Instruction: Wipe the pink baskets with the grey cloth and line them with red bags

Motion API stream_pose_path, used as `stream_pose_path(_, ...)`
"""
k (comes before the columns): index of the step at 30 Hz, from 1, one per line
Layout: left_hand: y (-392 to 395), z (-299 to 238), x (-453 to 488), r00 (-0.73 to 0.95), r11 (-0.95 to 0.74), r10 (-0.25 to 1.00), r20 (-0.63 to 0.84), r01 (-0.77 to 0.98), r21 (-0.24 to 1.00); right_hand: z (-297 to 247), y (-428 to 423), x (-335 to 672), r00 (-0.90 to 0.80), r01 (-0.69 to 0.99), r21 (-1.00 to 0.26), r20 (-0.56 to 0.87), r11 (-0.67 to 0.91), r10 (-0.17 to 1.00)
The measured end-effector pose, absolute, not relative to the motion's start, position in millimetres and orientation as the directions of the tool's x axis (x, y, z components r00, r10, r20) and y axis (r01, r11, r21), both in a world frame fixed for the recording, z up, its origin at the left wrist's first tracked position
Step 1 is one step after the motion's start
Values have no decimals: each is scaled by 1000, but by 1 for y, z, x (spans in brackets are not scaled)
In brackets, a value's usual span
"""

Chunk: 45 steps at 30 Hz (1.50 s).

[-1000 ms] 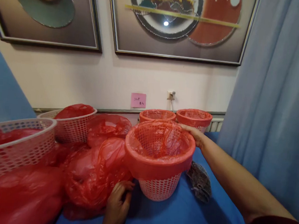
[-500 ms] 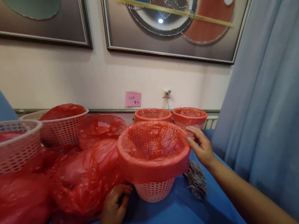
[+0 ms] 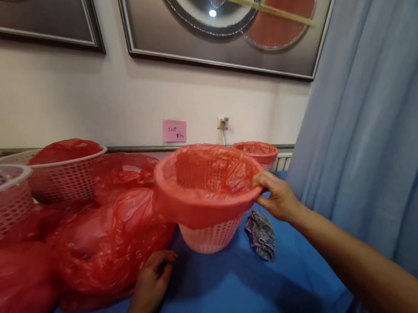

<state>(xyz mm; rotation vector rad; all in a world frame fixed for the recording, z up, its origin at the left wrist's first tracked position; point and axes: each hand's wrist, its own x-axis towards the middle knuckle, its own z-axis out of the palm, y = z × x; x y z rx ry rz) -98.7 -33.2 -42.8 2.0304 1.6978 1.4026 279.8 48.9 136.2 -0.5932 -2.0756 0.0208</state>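
Note:
My right hand (image 3: 276, 195) grips the right side of the rim of a white plastic wastebasket (image 3: 208, 233). Its thumb is outside and its fingers are over the edge. A red plastic bag (image 3: 205, 204) lines this basket and is folded down over its rim. On the blue cloth (image 3: 213, 292), my left hand (image 3: 153, 280) rests with loosely bent fingers, thumb apart, holding nothing. It lies beside a heap of red plastic bags (image 3: 104, 244). A crumpled dark grey sock-like cloth (image 3: 261, 235) lies to the right of the basket.
Another red-lined basket (image 3: 256, 150) stands at the back by the wall. Two wider white baskets (image 3: 66, 179) with red plastic in them stand on the left. A blue curtain (image 3: 362, 139) hangs at the right. A pink note (image 3: 174, 131) is on the wall beside a socket (image 3: 222, 123).
My right hand has closed on the basket's rim. The basket has shifted up and away, now hiding one of the back baskets. My left hand has stayed by the bags. The view has shifted slightly.

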Motion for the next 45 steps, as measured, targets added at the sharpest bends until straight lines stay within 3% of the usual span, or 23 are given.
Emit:
stream_pose_path(9, -32, -49, -94, 8, -395, 849, 528, 674, 625, 190, 17, 382, -13, 757, -253, 916, 603, 400)
stream_pose_path(14, -33, -46, -91, 14, -373, 869, 495, 676, 635, 157, 25, 443, -7, 871, -226, 882, 436, 471)
stream_pose_path(22, -32, -48, -90, 25, -338, 898, 439, 677, 654, 80, 70, 480, 90, 942, -297, 677, 158, 731)
stream_pose_path(35, -38, -48, -86, 111, -331, 929, 352, 673, 661, 62, 80, 471, 59, 961, -230, 706, 150, 706)
stream_pose_path(39, -42, -49, -83, 155, -345, 930, 332, 680, 648, 67, 54, 441, 0, 969, -152, 786, 193, 618)
stream_pose_path(42, -46, -49, -80, 159, -339, 934, 319, 674, 657, 67, 30, 399, -55, 957, -111, 838, 269, 543)
stream_pose_path(45, -50, -49, -78, 145, -327, 938, 314, 665, 671, 56, 11, 345, -148, 864, -151, 836, 480, 528)
